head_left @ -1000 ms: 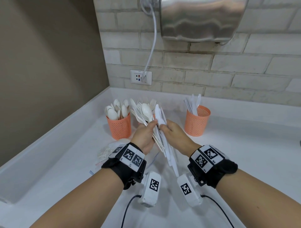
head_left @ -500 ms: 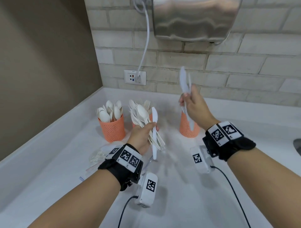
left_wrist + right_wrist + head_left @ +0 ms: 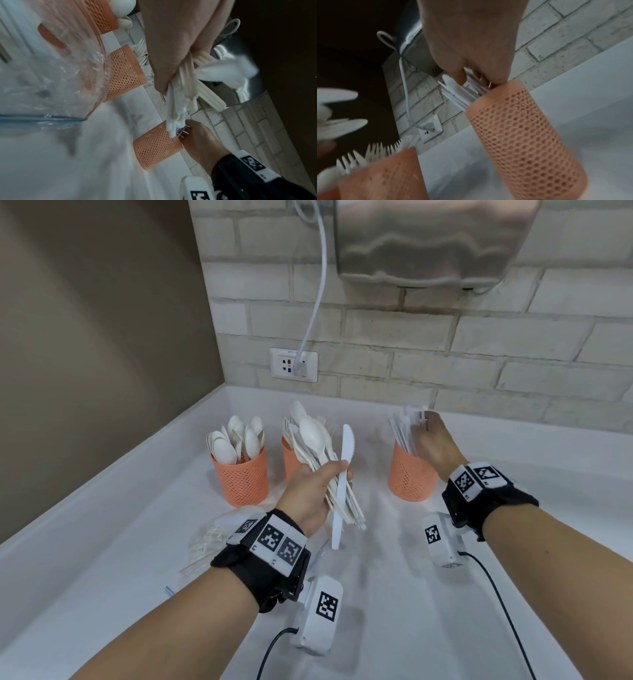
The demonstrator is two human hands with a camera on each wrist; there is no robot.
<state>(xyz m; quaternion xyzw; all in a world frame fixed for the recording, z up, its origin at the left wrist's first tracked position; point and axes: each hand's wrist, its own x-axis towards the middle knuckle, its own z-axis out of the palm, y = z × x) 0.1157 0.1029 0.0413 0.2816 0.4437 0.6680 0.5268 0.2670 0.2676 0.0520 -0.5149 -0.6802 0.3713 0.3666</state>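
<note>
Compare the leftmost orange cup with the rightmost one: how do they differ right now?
The leftmost cup holds spoons, bowls up; the rightmost cup holds flat knives. No hand is at the leftmost cup; the right hand grips the knives at the rightmost cup's rim. Both are orange perforated cups, upright on the white counter.

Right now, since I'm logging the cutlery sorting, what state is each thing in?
Left hand: grips mixed cutlery bundle.
Right hand: pinches knives in right cup.
Left cup: upright, holds spoons.
Middle cup: upright, holds forks.
Plug: in the socket.
Plastic bag: lies on the counter.
</note>
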